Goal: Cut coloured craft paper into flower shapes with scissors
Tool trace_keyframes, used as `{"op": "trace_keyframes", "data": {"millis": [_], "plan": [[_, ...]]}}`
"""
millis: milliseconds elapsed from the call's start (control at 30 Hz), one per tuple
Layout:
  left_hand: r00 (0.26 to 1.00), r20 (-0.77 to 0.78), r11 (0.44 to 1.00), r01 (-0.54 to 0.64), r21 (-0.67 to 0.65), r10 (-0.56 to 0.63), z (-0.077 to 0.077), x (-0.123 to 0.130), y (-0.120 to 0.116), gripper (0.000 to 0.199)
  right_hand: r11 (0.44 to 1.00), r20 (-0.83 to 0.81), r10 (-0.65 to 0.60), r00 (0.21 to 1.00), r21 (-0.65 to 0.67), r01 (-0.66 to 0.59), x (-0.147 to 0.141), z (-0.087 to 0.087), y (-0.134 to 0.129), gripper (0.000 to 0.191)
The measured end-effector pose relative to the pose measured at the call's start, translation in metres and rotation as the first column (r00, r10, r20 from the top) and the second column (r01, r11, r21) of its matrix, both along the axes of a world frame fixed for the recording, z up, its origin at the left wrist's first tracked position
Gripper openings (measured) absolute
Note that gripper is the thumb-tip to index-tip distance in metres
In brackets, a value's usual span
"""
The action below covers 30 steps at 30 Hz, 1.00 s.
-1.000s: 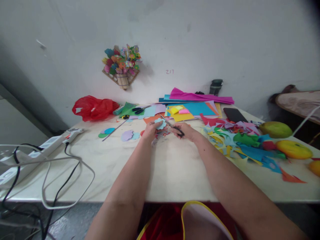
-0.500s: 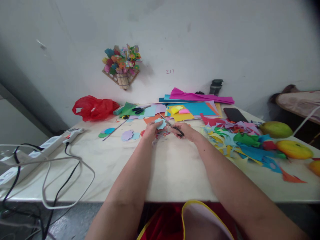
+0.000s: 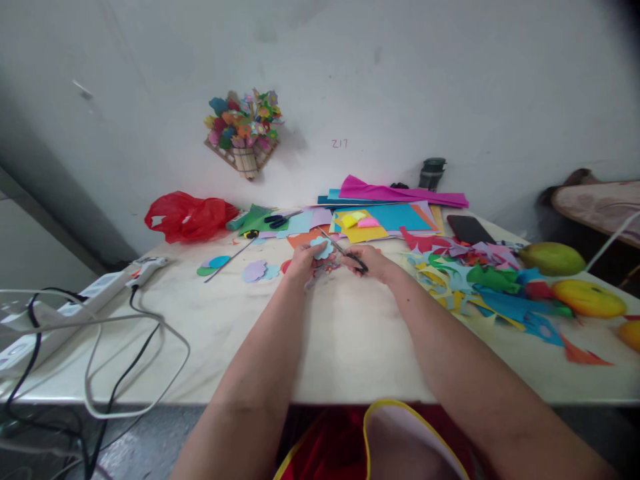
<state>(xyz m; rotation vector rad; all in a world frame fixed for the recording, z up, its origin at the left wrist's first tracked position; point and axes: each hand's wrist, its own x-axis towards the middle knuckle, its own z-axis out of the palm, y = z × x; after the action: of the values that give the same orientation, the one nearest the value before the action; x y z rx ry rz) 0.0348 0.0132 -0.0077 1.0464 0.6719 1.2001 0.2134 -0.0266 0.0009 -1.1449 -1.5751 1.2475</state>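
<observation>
My left hand (image 3: 303, 260) pinches a light blue paper cutout with a scalloped edge (image 3: 323, 247), shaped like a flower. Closed around the handles of dark scissors (image 3: 357, 261) is my right hand (image 3: 373, 260). The scissor blades point up and left, beside the right edge of the blue cutout; whether they touch it I cannot tell. Small paper scraps (image 3: 327, 268) lie on the table below the hands. To the left rest a purple scalloped cutout (image 3: 255, 271) and a light blue one (image 3: 271, 272), with blue and green rounds (image 3: 219, 262) farther left.
Coloured paper sheets (image 3: 400, 219) and a second pair of scissors (image 3: 277, 219) lie at the back. A heap of paper offcuts (image 3: 493, 277), a phone (image 3: 470, 230) and mangoes (image 3: 589, 298) are on the right. A power strip (image 3: 95, 293) with cables and a red bag (image 3: 187, 217) stand left.
The light blue cutout has shifted very slightly to the right in my left hand. Otherwise the hands and scissors stay almost in place.
</observation>
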Motion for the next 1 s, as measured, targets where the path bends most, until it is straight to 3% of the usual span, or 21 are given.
{"op": "trace_keyframes", "data": {"millis": [1000], "plan": [[0.998,0.016,0.998,0.058,-0.025,-0.058,0.0006,-0.0011,-0.0009,0.025,1.000,0.001,-0.017,1.000,0.005,0.017,-0.0002,-0.0009,0.0005,0.033]]}}
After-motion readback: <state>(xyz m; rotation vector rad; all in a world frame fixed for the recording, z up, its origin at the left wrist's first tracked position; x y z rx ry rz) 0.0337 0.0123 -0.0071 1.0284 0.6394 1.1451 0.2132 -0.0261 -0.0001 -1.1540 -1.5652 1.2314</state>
